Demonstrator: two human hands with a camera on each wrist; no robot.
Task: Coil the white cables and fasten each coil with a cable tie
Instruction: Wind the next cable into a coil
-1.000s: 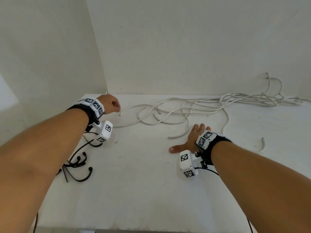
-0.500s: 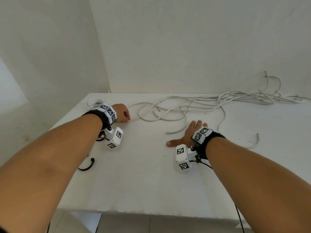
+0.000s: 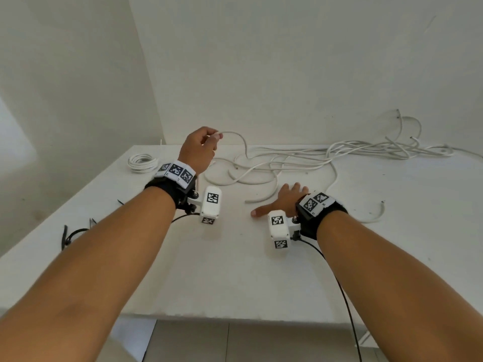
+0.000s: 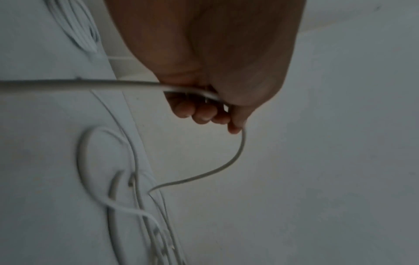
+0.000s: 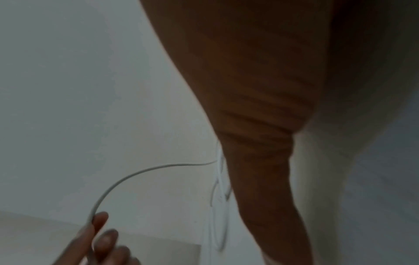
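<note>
My left hand (image 3: 209, 142) is raised above the back of the white table (image 3: 235, 270) and pinches the end of a loose white cable (image 3: 241, 138). In the left wrist view the cable (image 4: 235, 157) passes through the curled fingers (image 4: 204, 114) and hangs down to the tangle. A tangle of white cables (image 3: 300, 160) sprawls across the back of the table to the right. My right hand (image 3: 287, 198) lies flat on the table, fingers straight, beside a cable end (image 3: 261, 198). A finished white coil (image 3: 142, 163) lies at the back left. Black cable ties (image 3: 70, 235) lie at the left edge.
White walls (image 3: 287, 74) close the table's back and left sides. A loose cable end (image 3: 376, 215) curls on the table to the right of my right wrist. The table's front edge (image 3: 235, 317) runs below my forearms, with floor tiles beyond.
My left hand has lifted off the table and moved up and right, raising the cable end it pinches. The right hand stays flat in place.
</note>
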